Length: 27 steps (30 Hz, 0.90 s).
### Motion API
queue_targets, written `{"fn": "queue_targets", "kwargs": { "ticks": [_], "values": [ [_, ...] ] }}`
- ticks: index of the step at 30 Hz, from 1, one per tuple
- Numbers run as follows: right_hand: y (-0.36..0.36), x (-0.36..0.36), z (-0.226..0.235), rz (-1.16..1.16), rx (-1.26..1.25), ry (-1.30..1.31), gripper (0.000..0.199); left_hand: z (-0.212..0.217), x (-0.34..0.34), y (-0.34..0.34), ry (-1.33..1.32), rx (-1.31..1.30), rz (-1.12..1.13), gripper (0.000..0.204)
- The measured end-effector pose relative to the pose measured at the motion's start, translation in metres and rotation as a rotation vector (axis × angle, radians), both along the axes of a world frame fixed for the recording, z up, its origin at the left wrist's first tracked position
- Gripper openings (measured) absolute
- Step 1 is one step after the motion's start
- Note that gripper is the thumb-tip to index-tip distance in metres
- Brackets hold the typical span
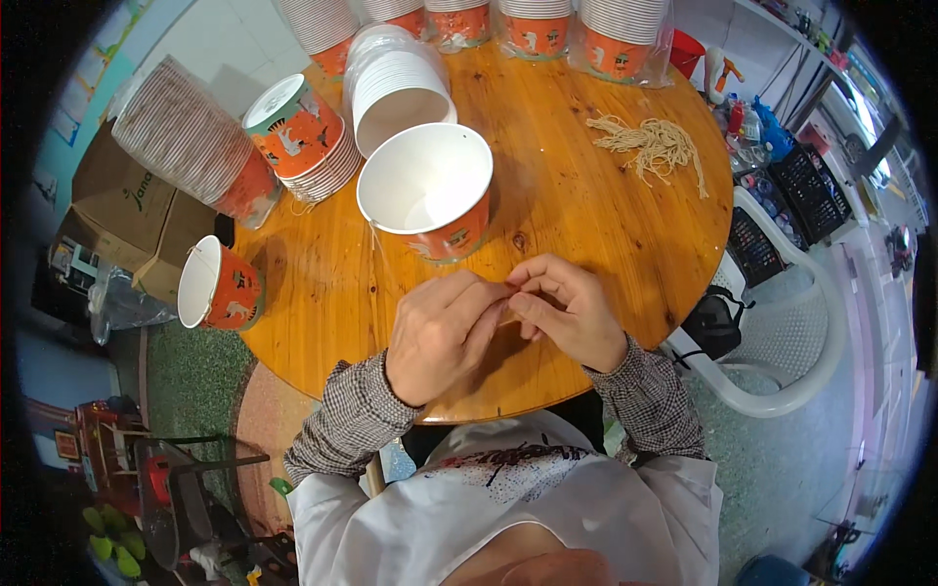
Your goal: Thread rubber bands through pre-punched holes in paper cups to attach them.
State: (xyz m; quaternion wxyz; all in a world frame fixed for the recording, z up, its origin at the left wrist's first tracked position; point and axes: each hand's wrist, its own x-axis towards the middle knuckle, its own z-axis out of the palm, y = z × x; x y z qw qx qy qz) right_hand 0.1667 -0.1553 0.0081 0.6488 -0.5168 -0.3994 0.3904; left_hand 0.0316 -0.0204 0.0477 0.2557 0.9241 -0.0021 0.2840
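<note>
My left hand (445, 327) and my right hand (567, 308) meet over the near part of the table, fingertips pinched together. Whatever sits between the fingertips is too small to make out. Just beyond them stands an orange paper bucket (459, 234) with a white inside, upright and open at the top. A thin string hangs at its left rim. Farther off to the right lies a loose bundle of beige strings (650, 146). At the table's left edge another orange paper bucket (234, 288) leans outward, with a string across its mouth.
Bagged stacks of paper buckets (620, 39) line the far edge of the round wooden table (557, 166). More stacks stand at left, including a tall bagged one (191, 137) and an upturned stack (298, 132). A cardboard box (132, 200) is beyond the left edge; a white plastic chair (796, 337) stands right.
</note>
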Motion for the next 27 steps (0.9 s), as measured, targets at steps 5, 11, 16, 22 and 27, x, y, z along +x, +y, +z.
{"fn": "queue_targets", "kwargs": {
  "ticks": [5,11,16,22,27],
  "values": [
    [0.001,0.000,-0.002,-0.062,-0.022,-0.033,0.013,-0.012,-0.001,0.009,-0.101,-0.010,-0.012,0.013],
    [-0.004,-0.001,0.003,-0.122,-0.025,-0.086,0.011,-0.023,-0.006,0.014,-0.053,-0.405,0.060,0.014],
    [-0.002,-0.005,0.004,-0.099,-0.046,-0.093,0.010,-0.021,0.002,0.006,-0.047,-0.274,0.048,0.016],
    [0.000,-0.002,0.002,-0.055,-0.072,0.058,0.010,-0.023,0.003,0.001,-0.072,-0.125,0.048,0.005],
    [0.005,0.000,-0.005,-0.100,0.065,-0.130,0.011,-0.022,0.005,-0.001,-0.174,-0.113,0.024,0.011]
  ]
}}
